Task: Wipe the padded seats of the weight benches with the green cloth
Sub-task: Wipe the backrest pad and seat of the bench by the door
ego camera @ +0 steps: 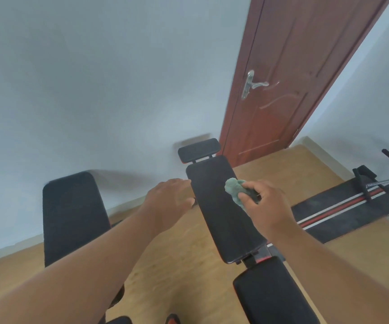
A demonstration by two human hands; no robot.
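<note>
1. Flooring (177, 265) of pale wood-grain planks fills the lower half, with a plain white wall (95, 78) above it and a reddish-brown panelled door (289, 85) with a metal lever handle at 1 o'clock.
2. Three benches stand on it: a broad black one (72, 218) at 9 o'clock, a long narrow one (223, 211) at centre with a small headrest pad (198, 149) at 12 o'clock and a rounded seat pad (273, 293) at 5 o'clock, and a flat one (352, 206) with red and white stripes at 3 o'clock.
3. The centre backrest is smooth matte black vinyl, rectangular with rounded corners, and looks firm and lightly padded (the seam by its lower end could hold dust).
4. The right hand (266, 206) is clenched round the green cloth (234, 190), which is bunched into a soft, crumpled wad and pressed on the pad's right side, toward 2 o'clock of its middle.
5. The left hand (172, 197) is spread loose and grasps nothing; its fingertips lie at the pad's left edge, though whether they touch it I cannot tell.
6. To wipe well, I would flatten the wad so more fabric meets the vinyl, brace the pad with the free hand, and draw long overlapping strokes from 12 o'clock down to the seat.
</note>
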